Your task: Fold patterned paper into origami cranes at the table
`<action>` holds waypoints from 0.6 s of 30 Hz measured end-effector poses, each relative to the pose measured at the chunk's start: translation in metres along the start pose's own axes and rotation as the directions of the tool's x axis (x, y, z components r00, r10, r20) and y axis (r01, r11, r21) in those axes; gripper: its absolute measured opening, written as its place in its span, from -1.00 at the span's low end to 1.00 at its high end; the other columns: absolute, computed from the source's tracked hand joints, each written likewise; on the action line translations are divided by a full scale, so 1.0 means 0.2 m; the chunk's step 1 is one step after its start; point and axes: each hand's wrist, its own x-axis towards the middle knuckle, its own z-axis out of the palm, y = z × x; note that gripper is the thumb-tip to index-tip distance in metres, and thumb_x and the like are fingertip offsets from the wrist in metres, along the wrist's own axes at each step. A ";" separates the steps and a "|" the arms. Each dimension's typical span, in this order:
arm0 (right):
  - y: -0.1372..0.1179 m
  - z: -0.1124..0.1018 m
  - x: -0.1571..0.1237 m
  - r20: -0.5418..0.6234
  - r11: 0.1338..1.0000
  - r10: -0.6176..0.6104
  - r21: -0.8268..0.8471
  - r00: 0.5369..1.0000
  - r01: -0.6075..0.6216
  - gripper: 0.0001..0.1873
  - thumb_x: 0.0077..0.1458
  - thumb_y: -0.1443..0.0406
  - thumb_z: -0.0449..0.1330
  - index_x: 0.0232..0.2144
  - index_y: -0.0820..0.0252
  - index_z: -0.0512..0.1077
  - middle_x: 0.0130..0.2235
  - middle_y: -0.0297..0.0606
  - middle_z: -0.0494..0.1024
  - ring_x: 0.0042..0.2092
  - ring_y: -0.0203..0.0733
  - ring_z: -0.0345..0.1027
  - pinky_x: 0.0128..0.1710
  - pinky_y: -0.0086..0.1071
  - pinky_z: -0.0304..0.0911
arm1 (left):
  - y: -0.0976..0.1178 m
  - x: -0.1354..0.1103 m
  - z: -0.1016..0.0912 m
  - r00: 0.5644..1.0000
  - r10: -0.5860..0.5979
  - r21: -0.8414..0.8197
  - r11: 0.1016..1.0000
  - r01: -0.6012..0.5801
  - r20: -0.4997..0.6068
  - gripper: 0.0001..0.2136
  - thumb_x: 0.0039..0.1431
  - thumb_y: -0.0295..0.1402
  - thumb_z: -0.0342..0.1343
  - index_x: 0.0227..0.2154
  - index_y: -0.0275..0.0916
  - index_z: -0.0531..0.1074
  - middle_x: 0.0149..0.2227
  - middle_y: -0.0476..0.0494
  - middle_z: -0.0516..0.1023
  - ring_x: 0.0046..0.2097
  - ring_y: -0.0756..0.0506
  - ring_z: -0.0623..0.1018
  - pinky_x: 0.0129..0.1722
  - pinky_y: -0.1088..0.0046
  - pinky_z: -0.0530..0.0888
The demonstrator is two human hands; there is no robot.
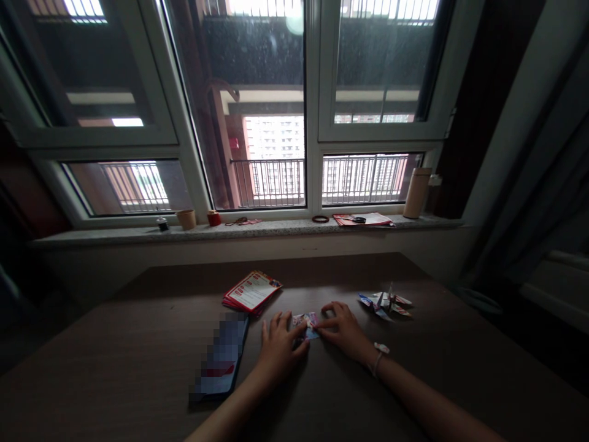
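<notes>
A small square of colourful printed paper (311, 319) lies on the dark table between my two hands, partly hidden by my fingers. My left hand (281, 345) rests at its left side, fingers spread, with the fingertips pressing on the paper. From the right, my right hand (344, 331) touches the paper's edge with its fingertips, its fingers stretched and apart. A thin bracelet (378, 356) circles my right wrist. Several folded paper cranes (385, 304) sit together to the right of my right hand.
Left of my left hand lies a phone (225, 356), its screen partly pixelated. Beyond it is a stack of red-edged printed cards (253, 291). The windowsill (285, 228) holds a paper cup (186, 219), a beaded bracelet (320, 219), scissors (358, 220) on papers, and a bottle (416, 193).
</notes>
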 end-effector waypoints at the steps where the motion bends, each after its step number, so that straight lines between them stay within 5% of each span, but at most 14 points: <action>1: 0.00 0.00 0.00 0.013 1.000 -0.016 0.011 1.000 0.015 -0.87 0.08 0.16 0.26 -0.31 -0.12 0.62 0.02 -0.26 0.40 0.15 -0.04 0.11 0.22 -0.15 0.00 | 0.00 0.00 0.00 1.000 0.007 -0.003 1.000 -0.007 -0.005 -0.60 0.16 -0.19 0.09 0.09 0.17 0.38 0.31 -0.16 0.19 0.35 -0.33 0.06 0.27 -0.16 -0.09; 10: -0.02 -0.03 -0.04 0.138 0.971 -0.201 0.162 0.970 0.178 -0.86 0.06 0.16 0.29 -0.29 -0.11 0.61 0.05 -0.27 0.40 0.25 -0.06 -0.01 0.28 -0.13 -0.08 | -0.01 -0.01 0.00 1.000 0.005 -0.011 1.000 -0.006 -0.016 -0.64 0.19 -0.18 0.07 0.07 0.18 0.40 0.28 -0.14 0.24 0.33 -0.30 0.10 0.27 -0.14 -0.06; 18: -0.02 -0.03 -0.05 0.138 0.973 -0.205 0.136 0.969 0.187 -0.86 0.07 0.16 0.28 -0.28 -0.12 0.61 0.06 -0.26 0.40 0.26 -0.03 -0.04 0.27 -0.10 -0.05 | 0.00 -0.01 -0.02 1.000 0.019 -0.001 1.000 -0.019 -0.014 -0.66 0.16 -0.18 0.11 0.02 0.24 0.43 0.27 -0.09 0.25 0.32 -0.34 0.11 0.25 -0.17 -0.05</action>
